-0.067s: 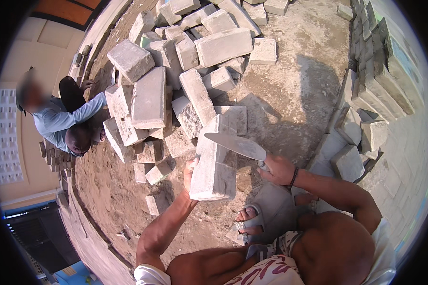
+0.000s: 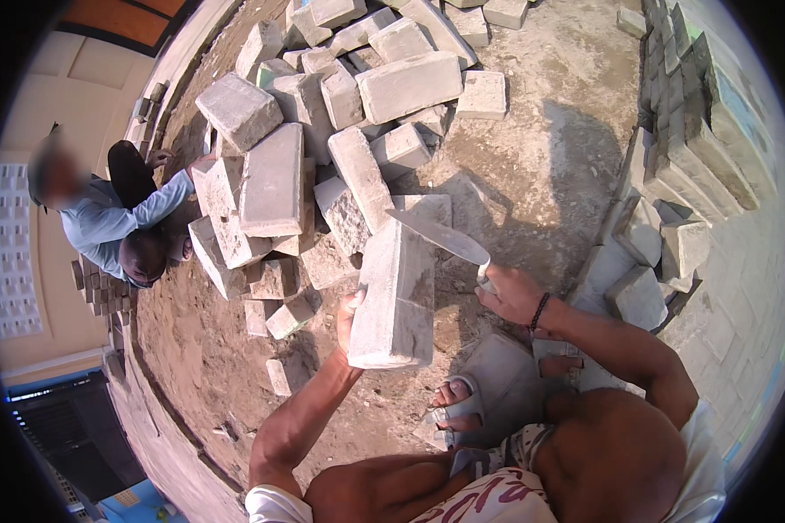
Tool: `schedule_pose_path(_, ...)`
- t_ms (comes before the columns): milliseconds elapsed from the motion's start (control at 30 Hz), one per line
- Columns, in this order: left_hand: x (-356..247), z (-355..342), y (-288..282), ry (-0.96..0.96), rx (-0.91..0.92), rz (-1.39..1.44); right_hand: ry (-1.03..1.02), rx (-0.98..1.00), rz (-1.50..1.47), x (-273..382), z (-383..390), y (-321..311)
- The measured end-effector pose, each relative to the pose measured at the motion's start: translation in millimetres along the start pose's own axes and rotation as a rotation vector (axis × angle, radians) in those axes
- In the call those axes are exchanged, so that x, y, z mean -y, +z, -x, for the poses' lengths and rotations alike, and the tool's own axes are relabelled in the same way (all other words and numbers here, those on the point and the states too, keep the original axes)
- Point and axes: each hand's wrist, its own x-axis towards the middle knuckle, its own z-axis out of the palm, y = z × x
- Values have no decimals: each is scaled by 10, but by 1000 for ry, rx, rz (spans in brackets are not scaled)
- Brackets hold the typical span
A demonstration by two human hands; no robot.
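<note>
Swung up from a moment earlier, the trowel [image 2: 447, 240] in the right hand [image 2: 512, 296] crossed the far end of the pale block [image 2: 385, 301] clasped in the left hand [image 2: 348, 322] (seemingly unfinished, with more blocks [image 2: 410, 87] piled beyond)

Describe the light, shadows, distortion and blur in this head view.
Head view: hard sunlight, with a dark shadow on the dirt ground; head view: fisheye bowing along the pale strip at lower left, and blackened corners; head view: a blurred patch over the co-worker's head, while the held block and trowel look fairly clear.
</note>
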Motion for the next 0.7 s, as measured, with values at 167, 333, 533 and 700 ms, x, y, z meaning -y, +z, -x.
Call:
schedule_pose_path(167,26,-49,-8,-61,-8,-40,285,-45,-400,-247,-104,-355)
schedule_pose_path(333,78,-210,277,-70,90,-338,335,25,-1125,477,220,-432)
schedule_pose_path(533,168,-488,400,-89,169,-626,288,-86,-1533,213,148,-9)
schedule_pose_path(700,301,-616,708,92,264,-1023,236,-312,-1498,168,303,-179)
